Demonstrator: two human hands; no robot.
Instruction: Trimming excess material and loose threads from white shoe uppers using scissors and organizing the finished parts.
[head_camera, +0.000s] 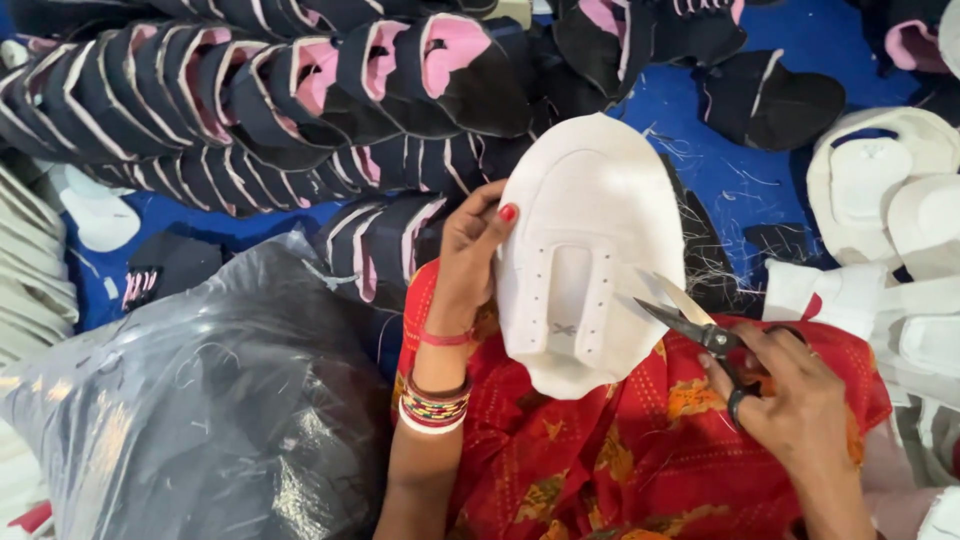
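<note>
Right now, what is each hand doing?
Left hand: closed on the edge of the white shoe upper, holding it up.
Right hand: fingers through the handles of the scissors, blades open beside the upper.

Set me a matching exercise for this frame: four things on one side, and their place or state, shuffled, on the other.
Things:
1. white shoe upper
2. scissors
3. black and pink uppers
4. grey plastic bag

Places or states:
A. stacked in rows on the blue surface
B. lower left, crinkled
C. held up by the left hand
D. blades open, in the right hand

Pairs: 1-C, 2-D, 3-A, 4-B
</note>
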